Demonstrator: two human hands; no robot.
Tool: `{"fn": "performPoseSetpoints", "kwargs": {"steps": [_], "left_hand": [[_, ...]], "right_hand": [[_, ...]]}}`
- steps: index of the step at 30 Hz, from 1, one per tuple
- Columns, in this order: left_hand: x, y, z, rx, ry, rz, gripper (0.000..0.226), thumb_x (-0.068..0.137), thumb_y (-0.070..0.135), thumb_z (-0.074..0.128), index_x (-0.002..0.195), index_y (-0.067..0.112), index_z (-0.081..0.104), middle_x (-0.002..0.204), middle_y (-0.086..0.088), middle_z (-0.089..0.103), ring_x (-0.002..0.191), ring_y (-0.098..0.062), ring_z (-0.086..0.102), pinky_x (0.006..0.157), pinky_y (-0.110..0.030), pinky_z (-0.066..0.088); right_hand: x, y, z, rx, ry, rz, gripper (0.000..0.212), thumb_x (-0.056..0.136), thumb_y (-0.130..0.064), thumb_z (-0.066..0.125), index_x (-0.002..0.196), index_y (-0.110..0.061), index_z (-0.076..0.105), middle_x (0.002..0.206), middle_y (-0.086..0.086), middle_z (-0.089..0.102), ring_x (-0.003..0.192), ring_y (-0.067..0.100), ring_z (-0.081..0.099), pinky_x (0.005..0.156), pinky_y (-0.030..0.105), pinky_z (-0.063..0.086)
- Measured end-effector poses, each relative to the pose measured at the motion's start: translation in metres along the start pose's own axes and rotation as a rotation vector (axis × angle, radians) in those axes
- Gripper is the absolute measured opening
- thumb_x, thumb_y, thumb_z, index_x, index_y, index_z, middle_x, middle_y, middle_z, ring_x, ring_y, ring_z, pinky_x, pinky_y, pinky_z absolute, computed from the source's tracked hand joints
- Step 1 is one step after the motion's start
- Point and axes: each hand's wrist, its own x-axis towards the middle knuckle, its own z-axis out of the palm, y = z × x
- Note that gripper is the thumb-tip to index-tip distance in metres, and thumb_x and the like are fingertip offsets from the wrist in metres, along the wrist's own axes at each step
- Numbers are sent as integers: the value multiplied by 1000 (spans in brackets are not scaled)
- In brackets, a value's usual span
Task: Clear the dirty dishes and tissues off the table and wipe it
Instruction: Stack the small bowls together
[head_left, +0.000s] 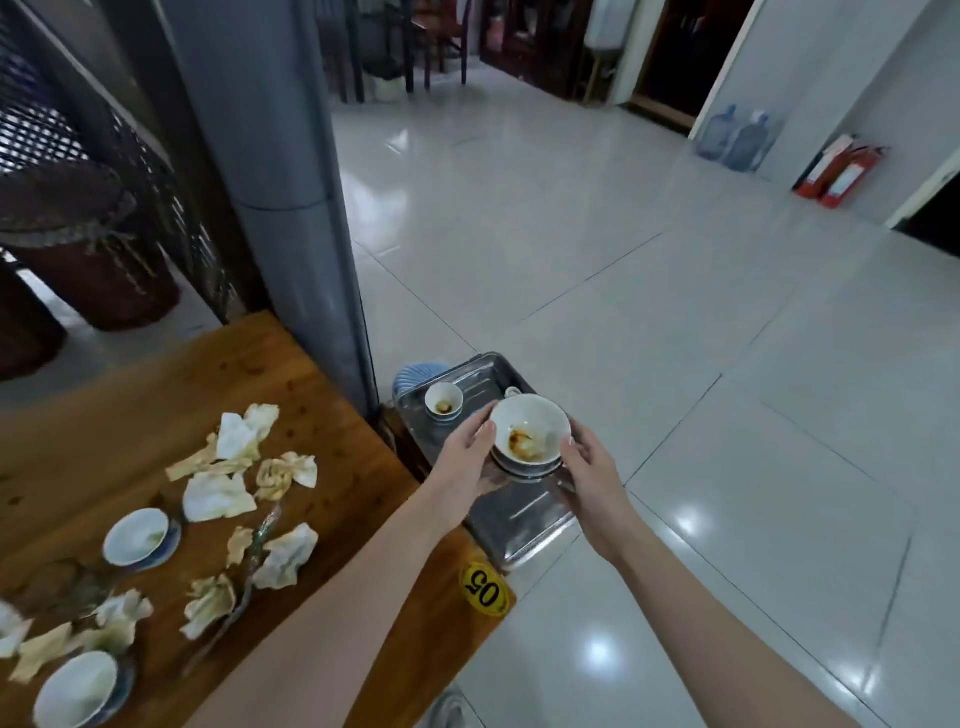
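Observation:
A stack of dirty white bowls (529, 434), the top one stained brown, hangs over a metal tray (511, 512) beside the table. My left hand (467, 457) grips its left side and my right hand (589, 470) holds its right side. A small stained bowl (443, 402) sits in the tray's far end. On the wooden table (337, 488) lie several crumpled, stained tissues (218, 496) and two white bowls on blue saucers (136, 538) (78, 688).
A grey pillar (291, 208) stands at the table's far corner. A yellow "05" sticker (483, 592) marks the table corner. Blue plates (413, 376) lie behind the tray. Shiny tiled floor (675, 312) stretches right, with water jugs (740, 137) and fire extinguishers (839, 171) by the wall.

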Motion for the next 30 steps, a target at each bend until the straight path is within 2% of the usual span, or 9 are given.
{"fn": "performPoseSetpoints", "kwargs": {"steps": [4,8,10,14,17,21,24,26,30], "left_hand": [[38,7,0,-2,17,-1,25,100,29,47,121,40,53,121,10,55,111,-17,55,69,-31,58],[75,12,-10,24,88,-9,34,99,32,48,133,36,50,131,3,52,121,-20,52,95,-47,51],[92,14,-17,26,133,-7,38,101,30,47,139,33,47,136,0,49,126,-24,49,97,-47,49],[133,16,-28,39,211,6,32,102,30,46,132,39,50,130,4,54,120,-21,54,84,-33,52],[170,16,-29,3,335,-42,32,102,29,44,129,46,49,115,15,58,102,-8,59,81,-31,50],[219,17,-28,-90,435,-82,47,101,26,47,145,36,35,110,17,59,93,-6,63,71,-25,52],[258,18,-23,-130,478,-113,38,101,23,47,139,21,42,101,11,68,87,-8,68,66,-22,55],[282,17,-19,-176,497,-130,29,102,19,45,130,15,48,106,3,67,93,-11,67,70,-23,55],[330,6,-18,-206,477,-131,28,103,11,40,130,5,47,120,-12,59,107,-20,59,95,-34,49]], "right_hand": [[40,-8,-2,16,-28,14,30,101,-24,44,130,-27,51,123,5,59,114,23,60,87,36,55],[86,-12,4,14,-94,45,34,101,-22,44,135,-24,47,126,8,56,118,26,56,89,39,55],[112,-12,9,15,-119,70,34,100,-22,45,135,-24,47,125,9,58,118,27,56,83,36,55],[169,-8,17,3,-203,120,30,100,-21,48,128,-30,46,121,4,58,114,22,58,74,26,52],[218,-5,19,-42,-254,174,39,100,-19,48,138,-18,39,127,7,53,115,20,54,88,32,50],[276,-11,16,-94,-359,232,32,100,-20,47,131,-12,49,130,12,55,111,16,55,84,27,50],[321,-19,10,-112,-419,254,29,100,-17,46,129,-13,52,126,10,58,114,19,55,84,27,49],[350,-19,7,-153,-445,251,26,100,-14,45,125,-14,54,122,10,60,110,19,57,86,32,49],[399,-9,3,-190,-458,241,20,99,-14,48,115,-19,59,105,2,66,96,17,60,89,46,49]]}}
